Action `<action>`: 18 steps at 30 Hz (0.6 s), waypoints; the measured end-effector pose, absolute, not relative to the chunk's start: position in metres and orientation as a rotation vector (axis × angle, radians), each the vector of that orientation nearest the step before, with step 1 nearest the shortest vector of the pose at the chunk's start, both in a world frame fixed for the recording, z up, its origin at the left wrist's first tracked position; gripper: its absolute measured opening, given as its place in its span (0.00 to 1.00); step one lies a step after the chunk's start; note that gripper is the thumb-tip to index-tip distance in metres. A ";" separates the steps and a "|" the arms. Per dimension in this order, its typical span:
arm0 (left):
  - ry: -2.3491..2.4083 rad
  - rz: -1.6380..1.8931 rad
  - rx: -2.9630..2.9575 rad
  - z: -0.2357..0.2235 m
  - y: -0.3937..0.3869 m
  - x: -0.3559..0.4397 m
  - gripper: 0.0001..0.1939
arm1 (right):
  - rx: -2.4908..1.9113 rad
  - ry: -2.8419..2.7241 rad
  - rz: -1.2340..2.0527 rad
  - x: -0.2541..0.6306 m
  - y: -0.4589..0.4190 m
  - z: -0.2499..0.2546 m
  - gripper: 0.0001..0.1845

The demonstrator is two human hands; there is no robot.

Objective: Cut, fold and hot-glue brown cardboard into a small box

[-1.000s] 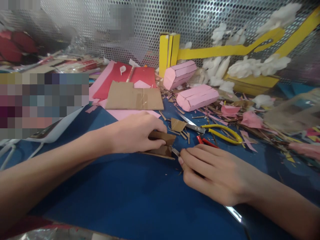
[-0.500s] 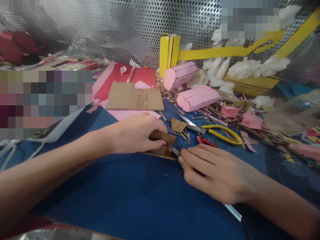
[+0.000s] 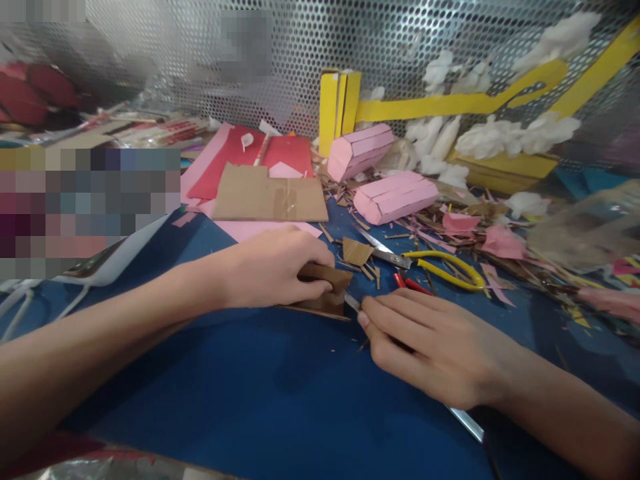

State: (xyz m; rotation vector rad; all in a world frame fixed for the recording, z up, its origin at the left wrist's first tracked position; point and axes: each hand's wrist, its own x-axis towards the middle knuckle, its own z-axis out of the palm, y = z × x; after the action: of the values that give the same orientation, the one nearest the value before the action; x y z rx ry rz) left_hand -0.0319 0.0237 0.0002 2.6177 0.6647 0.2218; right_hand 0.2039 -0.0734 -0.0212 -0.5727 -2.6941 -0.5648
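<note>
One small folded cardboard piece (image 3: pixel 330 301) on blue table (image 3: pixel 240 387), left hand (image 3: pixel 273 267) gripping it, right hand (image 3: pixel 430 337) with a metal blade tool (image 3: pixel 353 302).
Cardboard sits mid-table, fold opening toward the right; left thumb and fingers pinch its left part. Right hand grasps the tool, blade tip at cardboard's right end, contact unclear; silver rear part (image 3: pixel 466 423) shows below the wrist. Just beyond: cardboard scrap (image 3: pixel 357 251), yellow-handled scissors (image 3: pixel 400 259), blades apart from both hands, red handles (image 3: pixel 416 285) near right knuckles. Farther back: flat cardboard sheet (image 3: pixel 270 197) over pink and red paper, two pink faceted tubes (image 3: pixel 395 195), yellow upright box (image 3: pixel 339 107) by perforated metal panel (image 3: pixel 295 40).
</note>
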 end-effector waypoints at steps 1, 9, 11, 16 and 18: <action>0.667 0.218 2.615 0.001 0.024 -0.032 0.06 | -0.584 -2.684 -0.559 0.204 -0.073 -0.020 0.17; 0.689 0.216 2.583 0.000 0.024 -0.033 0.05 | -0.687 -2.542 -0.333 0.214 -0.076 -0.020 0.12; 0.702 0.213 2.588 0.000 0.023 -0.033 0.05 | -0.755 -2.462 -0.131 0.214 -0.076 -0.021 0.09; 0.707 0.216 2.590 0.000 0.022 -0.033 0.05 | -0.969 -2.316 0.448 0.212 -0.070 -0.022 0.08; 0.698 0.214 2.585 0.000 0.022 -0.033 0.05 | -0.990 -2.319 0.527 0.212 -0.067 -0.022 0.07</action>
State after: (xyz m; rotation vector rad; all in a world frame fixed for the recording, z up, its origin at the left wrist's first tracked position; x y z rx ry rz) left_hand -0.0329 0.0222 0.0005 2.5847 0.6984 0.2139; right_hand 0.2125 -0.0671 -0.0215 -0.9896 -2.3187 0.5270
